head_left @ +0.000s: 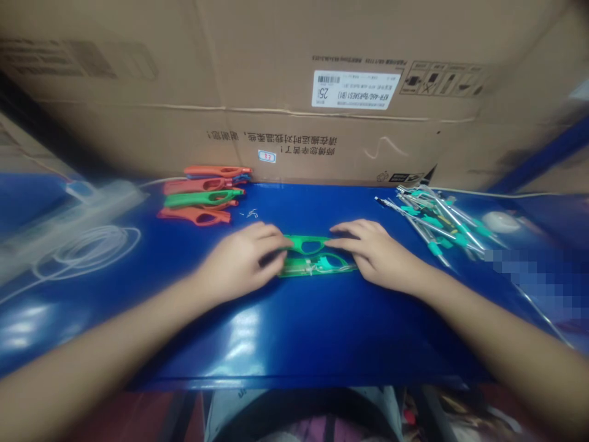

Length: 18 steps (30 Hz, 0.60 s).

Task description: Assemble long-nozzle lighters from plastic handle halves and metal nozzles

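Two green plastic handle shells point(315, 255) lie side by side on the blue table point(294, 331), in the middle. My left hand point(242, 261) rests on their left end with fingers curled down onto the plastic. My right hand point(372, 252) presses on their right end, fingers together and pointing left. Small metal parts seem to sit inside the nearer shell; the detail is blurred.
A stack of orange and green handle shells point(205, 196) lies at the back left. A heap of metal blades with teal parts point(437, 224) sits at the back right. A coiled white cable point(87, 248) lies at the left. A big cardboard box point(294, 92) walls off the back.
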Tool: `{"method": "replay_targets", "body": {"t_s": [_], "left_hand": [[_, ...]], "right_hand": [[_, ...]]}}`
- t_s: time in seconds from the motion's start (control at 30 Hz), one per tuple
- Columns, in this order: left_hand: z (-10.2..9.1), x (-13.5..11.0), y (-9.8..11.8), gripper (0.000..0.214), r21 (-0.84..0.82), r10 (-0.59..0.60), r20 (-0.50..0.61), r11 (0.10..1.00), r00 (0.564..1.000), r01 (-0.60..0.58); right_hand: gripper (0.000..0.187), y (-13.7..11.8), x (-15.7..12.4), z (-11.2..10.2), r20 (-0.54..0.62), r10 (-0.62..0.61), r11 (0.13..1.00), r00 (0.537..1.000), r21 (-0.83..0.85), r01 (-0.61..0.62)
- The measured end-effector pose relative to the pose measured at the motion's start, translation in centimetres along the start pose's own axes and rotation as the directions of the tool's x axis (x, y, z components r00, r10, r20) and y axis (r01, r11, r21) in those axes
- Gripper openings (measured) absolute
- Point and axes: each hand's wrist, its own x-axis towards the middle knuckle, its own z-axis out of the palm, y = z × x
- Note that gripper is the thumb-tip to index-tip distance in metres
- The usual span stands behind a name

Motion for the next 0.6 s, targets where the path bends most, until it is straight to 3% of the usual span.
{"method": "replay_targets", "body": {"t_s": [0.1,0.23,0.37,0.5,0.6], "left_hand": [[-0.4,0.3,-0.7,0.034,0.115,-0.003,0.061,0.993,0.998,-0.004],[-0.1,0.3,-1.5,0.035,0.117,0.001,0.147,0.993,0.989,-0.018],[0.7,0.1,-2.0,0.030,0.055,-0.013,0.105,0.998,0.994,0.008],[0.7,0.2,-1.6,0.028,-0.098,-0.089,0.014,0.991,0.996,0.090],[0.4,0.4,-0.8,0.027,-0.320,-0.225,0.005,0.923,0.974,0.215]], "right_hand": [[0.039,-0.1,0.1,-0.1,-0.037,0.016,1.000,0.999,-0.004,-0.016],[0.025,0.0,0.2,0.1,-0.049,0.043,0.999,0.998,0.012,-0.043],[0.014,0.1,0.2,0.4,-0.055,0.086,0.995,0.995,0.062,-0.082],[0.029,-0.1,0.4,0.4,-0.084,0.100,0.990,0.991,0.107,-0.091],[0.039,-0.4,0.4,0.1,-0.101,0.094,0.990,0.990,0.112,-0.083]]}}
